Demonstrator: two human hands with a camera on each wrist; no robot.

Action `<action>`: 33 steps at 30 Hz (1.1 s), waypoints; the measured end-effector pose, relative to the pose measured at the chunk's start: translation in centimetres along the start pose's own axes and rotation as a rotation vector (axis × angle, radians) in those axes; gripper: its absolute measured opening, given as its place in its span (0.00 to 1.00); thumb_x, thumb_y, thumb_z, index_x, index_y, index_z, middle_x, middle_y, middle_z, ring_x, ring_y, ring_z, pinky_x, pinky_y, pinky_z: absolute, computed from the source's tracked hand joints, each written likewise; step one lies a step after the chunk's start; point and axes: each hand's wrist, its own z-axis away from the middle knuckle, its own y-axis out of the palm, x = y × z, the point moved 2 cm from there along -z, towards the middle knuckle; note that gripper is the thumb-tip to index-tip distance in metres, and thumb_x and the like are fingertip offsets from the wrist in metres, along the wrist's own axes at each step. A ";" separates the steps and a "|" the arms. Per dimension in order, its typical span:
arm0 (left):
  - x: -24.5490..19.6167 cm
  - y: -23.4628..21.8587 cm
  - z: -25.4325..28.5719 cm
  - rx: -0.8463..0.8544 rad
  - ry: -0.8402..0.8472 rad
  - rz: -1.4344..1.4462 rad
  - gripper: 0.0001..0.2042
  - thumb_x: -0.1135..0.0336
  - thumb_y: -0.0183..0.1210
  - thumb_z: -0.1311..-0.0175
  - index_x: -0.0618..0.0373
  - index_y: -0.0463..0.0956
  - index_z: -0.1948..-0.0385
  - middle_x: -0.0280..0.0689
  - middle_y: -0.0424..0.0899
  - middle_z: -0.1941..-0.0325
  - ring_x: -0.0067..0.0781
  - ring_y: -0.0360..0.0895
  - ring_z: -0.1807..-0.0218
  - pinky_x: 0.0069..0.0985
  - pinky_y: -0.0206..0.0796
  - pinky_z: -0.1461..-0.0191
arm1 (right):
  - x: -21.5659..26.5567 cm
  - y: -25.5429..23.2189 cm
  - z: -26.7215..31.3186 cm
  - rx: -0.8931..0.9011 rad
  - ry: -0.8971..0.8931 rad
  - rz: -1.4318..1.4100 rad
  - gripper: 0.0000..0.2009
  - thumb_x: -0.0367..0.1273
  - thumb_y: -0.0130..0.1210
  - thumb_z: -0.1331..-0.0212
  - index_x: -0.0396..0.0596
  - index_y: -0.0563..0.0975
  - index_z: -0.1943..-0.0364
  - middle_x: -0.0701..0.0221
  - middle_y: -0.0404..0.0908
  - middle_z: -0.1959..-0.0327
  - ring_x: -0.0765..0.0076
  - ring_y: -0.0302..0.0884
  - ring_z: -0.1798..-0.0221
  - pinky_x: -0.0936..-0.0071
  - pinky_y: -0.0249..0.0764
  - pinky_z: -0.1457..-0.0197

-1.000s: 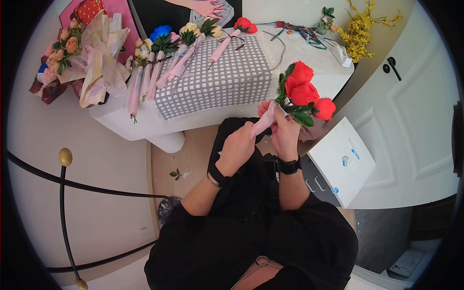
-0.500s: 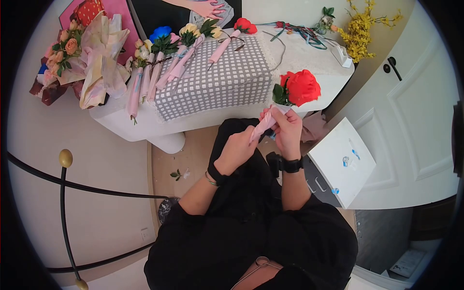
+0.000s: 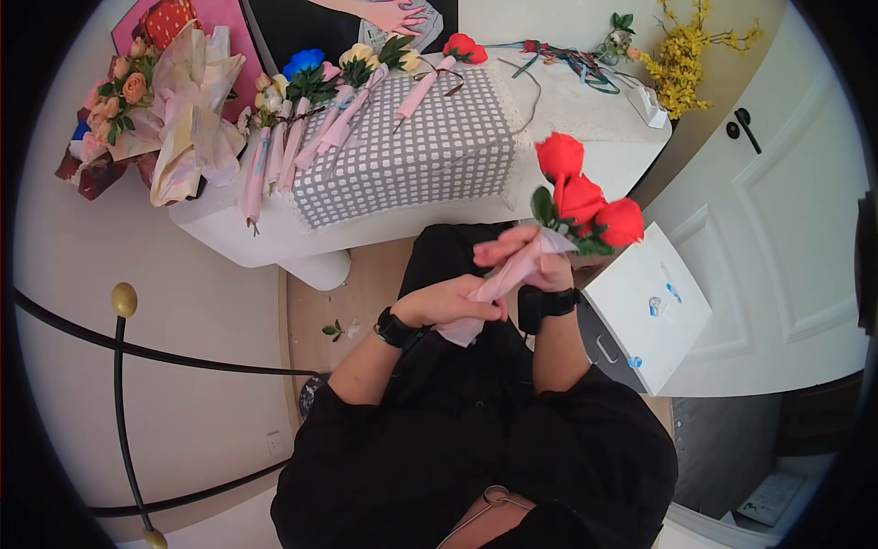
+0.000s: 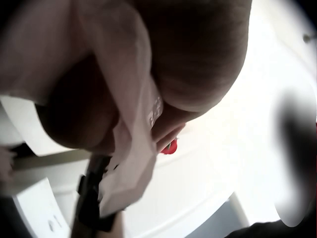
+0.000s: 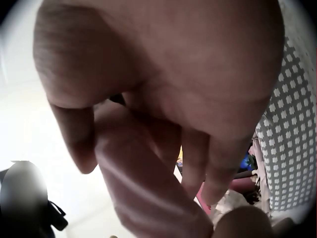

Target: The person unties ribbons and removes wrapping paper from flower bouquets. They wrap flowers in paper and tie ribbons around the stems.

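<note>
Three red artificial roses (image 3: 580, 198) with green leaves stand out of a pink paper wrap (image 3: 518, 268), tilted up to the right above the person's lap. The left hand (image 3: 446, 301) grips the lower part of the wrap, its thumb across the paper. Loose pink paper (image 4: 131, 173) hangs past that hand in the left wrist view. Near the top of the wrap, the right hand (image 5: 163, 74) has the paper lying along its palm. Its fingers (image 5: 194, 158) extend fairly straight on one side, with the thumb on the other.
A table with a checked cloth (image 3: 402, 165) holds several wrapped flowers (image 3: 297, 137) and a bigger bouquet (image 3: 183, 119). Ribbons (image 3: 576, 69) lie at the back right. A white-topped drawer cabinet (image 3: 640, 306) stands at right. Another person's hand (image 3: 393, 16) shows at the top.
The roses turned and spread into view, the wrap moving slightly lower. The right hand's fingers straightened from a pinch; the left hand turned, and loose paper now shows beneath it.
</note>
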 end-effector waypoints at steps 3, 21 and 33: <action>-0.5 0.9 0.7 0.156 -0.073 0.105 0.11 0.59 0.61 0.41 0.57 0.77 0.66 0.26 0.73 0.71 0.14 0.70 0.67 0.16 0.62 0.63 | -0.7 -0.7 -0.3 0.231 -0.050 -0.026 0.27 0.36 0.57 0.41 0.33 0.65 0.42 0.44 0.73 0.46 0.37 0.62 0.35 0.38 0.61 0.36; 1.4 -1.0 -0.2 -0.477 0.029 -0.161 0.08 0.65 0.55 0.34 0.59 0.71 0.64 0.31 0.71 0.84 0.20 0.69 0.83 0.22 0.59 0.82 | 0.3 2.1 -2.2 -0.592 -0.052 0.289 0.25 0.34 0.52 0.36 0.31 0.63 0.40 0.50 0.72 0.44 0.53 0.74 0.44 0.55 0.73 0.41; 3.2 -1.9 -1.2 -0.995 0.171 -0.932 0.08 0.65 0.58 0.40 0.57 0.70 0.69 0.51 0.77 0.78 0.55 0.78 0.72 0.42 0.68 0.73 | -0.4 2.4 -2.7 -1.043 -0.061 0.833 0.12 0.29 0.54 0.37 0.33 0.77 0.55 0.64 0.83 0.64 0.73 0.80 0.64 0.76 0.75 0.58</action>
